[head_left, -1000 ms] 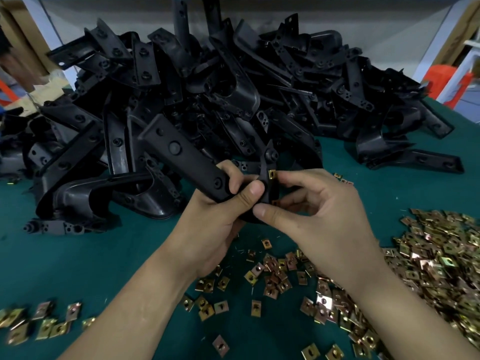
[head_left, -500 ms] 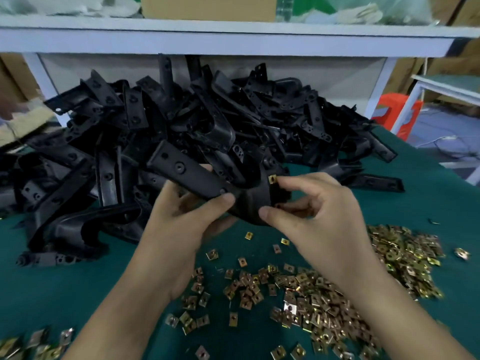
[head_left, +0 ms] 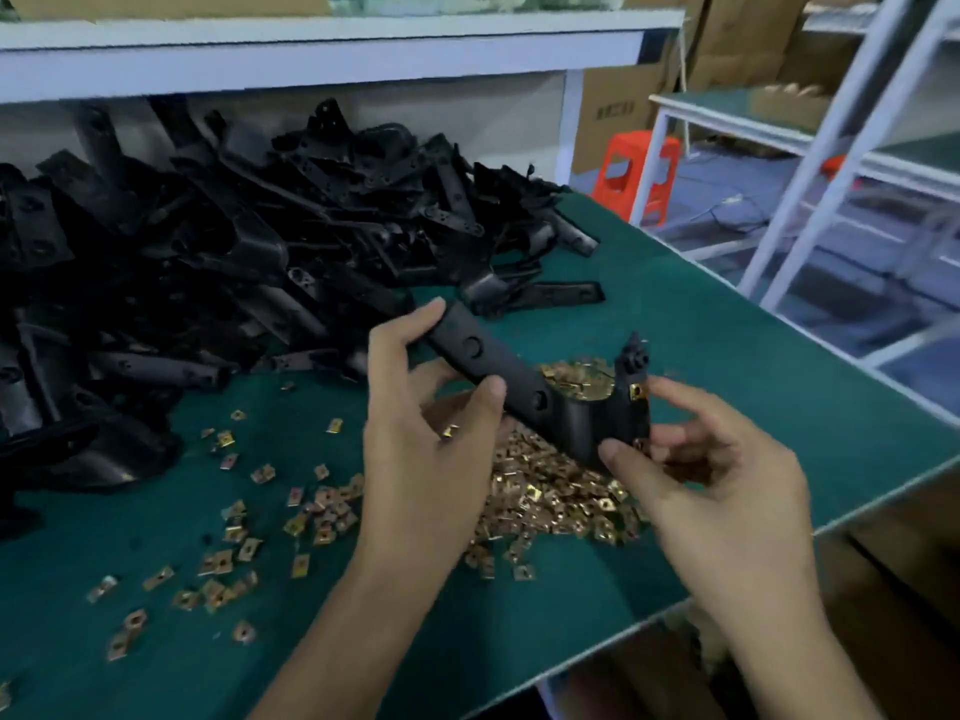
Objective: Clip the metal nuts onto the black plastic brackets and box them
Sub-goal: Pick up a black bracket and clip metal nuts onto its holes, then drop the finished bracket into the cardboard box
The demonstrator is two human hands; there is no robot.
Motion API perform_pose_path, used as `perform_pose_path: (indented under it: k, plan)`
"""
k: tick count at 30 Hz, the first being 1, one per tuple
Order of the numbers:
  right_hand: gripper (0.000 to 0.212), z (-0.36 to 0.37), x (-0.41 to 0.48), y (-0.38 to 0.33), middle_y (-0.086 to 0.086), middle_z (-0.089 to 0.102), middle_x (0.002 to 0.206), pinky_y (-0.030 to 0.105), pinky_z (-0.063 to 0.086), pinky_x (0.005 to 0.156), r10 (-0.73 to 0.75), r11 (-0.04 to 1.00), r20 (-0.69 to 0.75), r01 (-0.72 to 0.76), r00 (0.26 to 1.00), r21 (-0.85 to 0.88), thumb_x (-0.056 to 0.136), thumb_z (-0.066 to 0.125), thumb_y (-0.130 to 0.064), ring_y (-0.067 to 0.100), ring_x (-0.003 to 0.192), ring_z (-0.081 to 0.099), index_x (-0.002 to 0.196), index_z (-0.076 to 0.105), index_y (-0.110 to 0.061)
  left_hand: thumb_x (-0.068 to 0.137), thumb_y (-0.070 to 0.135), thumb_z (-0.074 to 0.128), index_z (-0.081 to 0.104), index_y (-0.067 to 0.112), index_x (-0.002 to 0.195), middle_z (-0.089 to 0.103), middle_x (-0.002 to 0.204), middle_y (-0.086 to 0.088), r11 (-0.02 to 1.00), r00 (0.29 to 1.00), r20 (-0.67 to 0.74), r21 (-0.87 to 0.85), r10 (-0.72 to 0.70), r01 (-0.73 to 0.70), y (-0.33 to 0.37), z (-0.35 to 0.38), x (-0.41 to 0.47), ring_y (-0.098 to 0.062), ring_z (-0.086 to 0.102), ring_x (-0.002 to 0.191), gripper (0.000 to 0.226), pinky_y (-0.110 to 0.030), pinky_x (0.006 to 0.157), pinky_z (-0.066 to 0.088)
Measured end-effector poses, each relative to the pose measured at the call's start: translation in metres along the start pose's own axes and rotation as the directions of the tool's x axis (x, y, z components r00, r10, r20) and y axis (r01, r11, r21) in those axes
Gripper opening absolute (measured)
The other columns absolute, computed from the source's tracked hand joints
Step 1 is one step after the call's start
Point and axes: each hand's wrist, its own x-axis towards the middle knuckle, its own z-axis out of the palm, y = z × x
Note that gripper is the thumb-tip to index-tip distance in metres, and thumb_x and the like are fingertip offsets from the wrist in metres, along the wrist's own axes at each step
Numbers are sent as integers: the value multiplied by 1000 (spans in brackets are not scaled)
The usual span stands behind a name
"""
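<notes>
Bracket (head_left: 519,387) apparently rightward; carton (head_left: 615,132) lettering blurred

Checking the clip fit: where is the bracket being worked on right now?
Head view, right of centre: the bracket is above the heap of metal nuts, left hand gripping its long arm, right hand pinching its curved end.

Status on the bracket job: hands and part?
Left hand grips black bracket by long arm. Right hand pinches short end, brass nut clipped there. Loose nuts heaped below, none blocking.
</notes>
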Motion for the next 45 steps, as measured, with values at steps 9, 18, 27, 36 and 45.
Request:
perform_pose_path:
  k: [9,18,27,36,45]
  plan:
    - [52,-125,-38,24,-13,66,88,25,53,74,97,962,-222,-149,970,-231,69,89,-26,-5,83,64,95,62,-62,99,5,64,45,41,129,66,119,-11,969,955,273,-184,-111,166,-9,119,-49,-20,72,96,50,-33,82,62]
    - [52,-211,-90,67,-25,49,105,10,37,64,486,674,-143,-474,862,-567,81,77,-49,-1,88,53,127,59,-35,97,17,68,46,53,123,66,114,15,978,721,664,78,-195,192,-39,179,-95,-6,71,103,49,-38,88,60]
    - [62,-228,-90,83,-5,47,141,24,47,95,807,407,10,-542,591,-735,92,58,-60,13,120,53,146,46,-31,102,19,60,60,43,122,52,129,28,969,584,793,244,-172,-46,-46,175,-95,13,48,127,32,-8,104,39]
    - [44,-113,-27,43,-32,45,102,2,40,71,305,852,204,-171,930,-496,81,76,-40,-13,92,54,122,61,-44,96,21,64,63,42,110,58,120,21,949,846,534,265,5,-173,-36,92,-26,-8,61,115,25,-21,87,55]
    - [78,86,39,-8,-21,28,129,15,38,81,15,938,624,205,781,-279,92,62,-56,3,106,41,149,9,-57,93,34,71,55,49,113,51,120,22,676,993,-45,729,-106,105,-58,-85,48,-3,51,114,30,-16,90,40]
